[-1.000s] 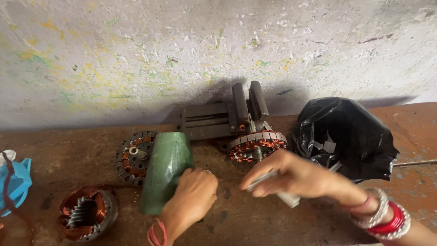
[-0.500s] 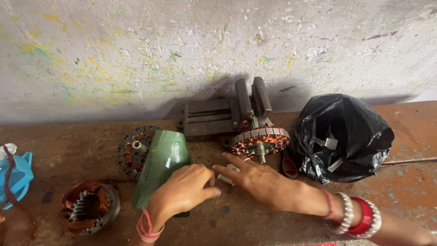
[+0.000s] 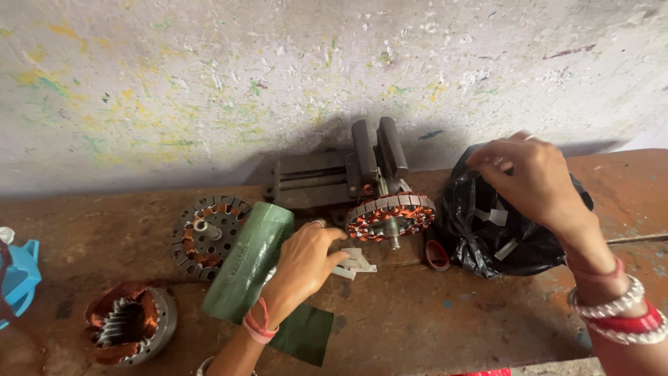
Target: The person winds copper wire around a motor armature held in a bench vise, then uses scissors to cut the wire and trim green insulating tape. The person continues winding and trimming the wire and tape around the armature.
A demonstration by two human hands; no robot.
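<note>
Nearest, a dark green sheet (image 3: 306,334) lies flat on the brown bench (image 3: 431,320), partly under the left wrist. The left hand (image 3: 303,268) rests palm down with loosely curled fingers on the green roll (image 3: 248,261), its fingertips touching small white strips (image 3: 355,263) just right of the roll; it grips nothing that shows. The roll lies on its side, long axis slanting from near-left to far-right, its far end pointing toward the vise (image 3: 341,174). At near left sits a copper-wound stator (image 3: 129,324), with a blue object (image 3: 17,278) at the edge. Behind the roll lies a flat round stator (image 3: 205,235). A wound stator (image 3: 390,216) stands in front of the vise, and a red ring (image 3: 437,255) lies beside it. The right hand (image 3: 532,177) hovers over the black bag (image 3: 501,233), fingers bent and pinched together; whether it holds anything cannot be told. The bag holds white strips. Farthest is the paint-flecked wall (image 3: 278,83).
</note>
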